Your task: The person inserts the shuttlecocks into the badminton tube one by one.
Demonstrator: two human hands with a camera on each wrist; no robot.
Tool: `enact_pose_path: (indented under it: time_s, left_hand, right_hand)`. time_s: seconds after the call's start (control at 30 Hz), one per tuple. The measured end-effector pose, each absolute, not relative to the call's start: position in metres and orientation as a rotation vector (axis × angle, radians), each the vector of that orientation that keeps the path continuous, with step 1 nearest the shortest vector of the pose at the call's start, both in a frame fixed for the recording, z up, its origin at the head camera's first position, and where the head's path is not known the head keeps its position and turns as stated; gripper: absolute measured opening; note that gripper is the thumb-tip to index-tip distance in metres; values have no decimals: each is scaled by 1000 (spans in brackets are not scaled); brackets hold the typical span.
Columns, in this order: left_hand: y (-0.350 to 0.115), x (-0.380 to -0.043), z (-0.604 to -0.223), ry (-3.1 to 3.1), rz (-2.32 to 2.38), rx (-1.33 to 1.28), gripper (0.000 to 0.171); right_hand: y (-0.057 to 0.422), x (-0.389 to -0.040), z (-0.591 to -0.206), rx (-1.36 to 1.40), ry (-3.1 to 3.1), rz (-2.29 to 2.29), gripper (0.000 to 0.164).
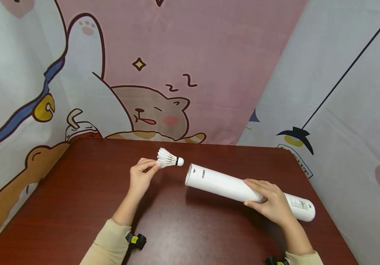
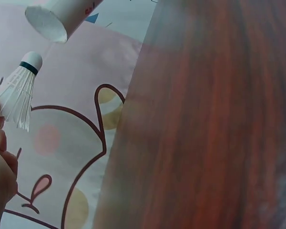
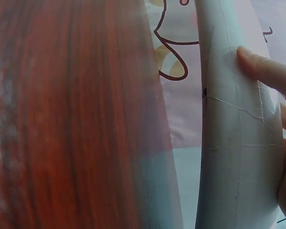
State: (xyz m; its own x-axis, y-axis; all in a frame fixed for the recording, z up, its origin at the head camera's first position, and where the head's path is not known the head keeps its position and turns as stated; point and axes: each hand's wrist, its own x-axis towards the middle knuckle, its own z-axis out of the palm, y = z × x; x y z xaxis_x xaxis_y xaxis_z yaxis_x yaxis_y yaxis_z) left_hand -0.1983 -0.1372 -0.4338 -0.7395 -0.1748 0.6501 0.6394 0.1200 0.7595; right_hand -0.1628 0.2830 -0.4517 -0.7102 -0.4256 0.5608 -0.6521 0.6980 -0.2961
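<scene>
A white feather shuttlecock (image 1: 167,158) with a dark band hangs in the air, its cork pointing right. My left hand (image 1: 141,176) pinches it by the feather skirt between thumb and fingers. Just right of the cork is the open end of a long white shuttlecock tube (image 1: 221,182), a small gap apart from it. My right hand (image 1: 271,200) grips the tube around its right half, holding it tilted above the table with the open end higher. In the left wrist view the shuttlecock (image 2: 23,86) points up at the tube's open mouth (image 2: 46,24). The right wrist view shows the thumb along the tube (image 3: 240,143).
A dark reddish-brown wooden table (image 1: 183,232) lies under both hands. Behind it hangs a cloth (image 1: 229,73) printed with cartoon animals, reaching down to the table's far edge. Black wrist cameras (image 1: 137,240) sit at the sleeves.
</scene>
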Motion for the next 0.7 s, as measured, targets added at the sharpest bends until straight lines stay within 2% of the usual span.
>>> enact_pose_path:
  time_s: [0.7]
  left_hand:
    - [-111,-183,-425,-1849,-1612,-720,13]
  right_hand:
    - [282,-163,-450,820,-2437,685,74]
